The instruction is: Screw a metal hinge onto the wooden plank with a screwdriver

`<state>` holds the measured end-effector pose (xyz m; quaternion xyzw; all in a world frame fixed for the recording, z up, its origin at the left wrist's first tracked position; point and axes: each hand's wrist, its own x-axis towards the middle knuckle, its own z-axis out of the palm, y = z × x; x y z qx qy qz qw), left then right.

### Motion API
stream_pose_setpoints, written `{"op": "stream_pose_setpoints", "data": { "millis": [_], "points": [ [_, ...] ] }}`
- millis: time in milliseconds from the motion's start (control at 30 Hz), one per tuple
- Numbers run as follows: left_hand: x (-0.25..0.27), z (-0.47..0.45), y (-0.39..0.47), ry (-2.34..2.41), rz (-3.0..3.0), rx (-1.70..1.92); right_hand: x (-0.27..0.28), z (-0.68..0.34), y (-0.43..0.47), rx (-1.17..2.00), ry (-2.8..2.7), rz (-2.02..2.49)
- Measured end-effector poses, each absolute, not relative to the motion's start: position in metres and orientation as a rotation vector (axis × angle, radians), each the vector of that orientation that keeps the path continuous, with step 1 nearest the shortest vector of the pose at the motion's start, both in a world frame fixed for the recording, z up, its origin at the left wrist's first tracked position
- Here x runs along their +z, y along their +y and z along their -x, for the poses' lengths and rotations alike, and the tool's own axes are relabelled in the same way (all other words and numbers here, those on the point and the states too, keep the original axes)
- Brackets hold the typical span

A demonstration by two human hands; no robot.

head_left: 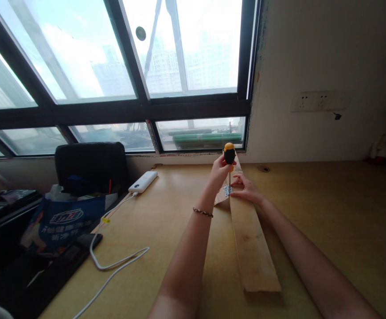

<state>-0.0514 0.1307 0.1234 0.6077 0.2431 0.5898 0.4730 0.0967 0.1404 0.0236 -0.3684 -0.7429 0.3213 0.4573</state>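
Note:
A screwdriver (229, 154) with a yellow and black handle stands nearly upright, its tip down at a metal hinge (228, 190). My left hand (220, 170) is closed around the handle. The hinge lies across the long wooden board (254, 248) and a second wooden piece (222, 197) at its left. My right hand (246, 189) rests on the board, its thumb against the hinge's right edge and its forefinger curved close to the screwdriver's shaft. Any screw under the tip is too small to make out.
A white power bank (143, 182) with a white cable (122, 259) lies on the wooden table (166, 212) at left. Beside the table are a black chair (91, 164) and a blue bag (66, 219). The window and wall stand behind.

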Motion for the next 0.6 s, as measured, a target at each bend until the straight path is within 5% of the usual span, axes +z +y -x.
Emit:
{"op": "stream_pose_setpoints", "data": {
  "millis": [600],
  "points": [
    [0.1186,0.0532,0.1405,0.673,-1.572,1.576,0.0211,-0.0979,0.1418,0.801,-1.828,0.9]
  ]
}}
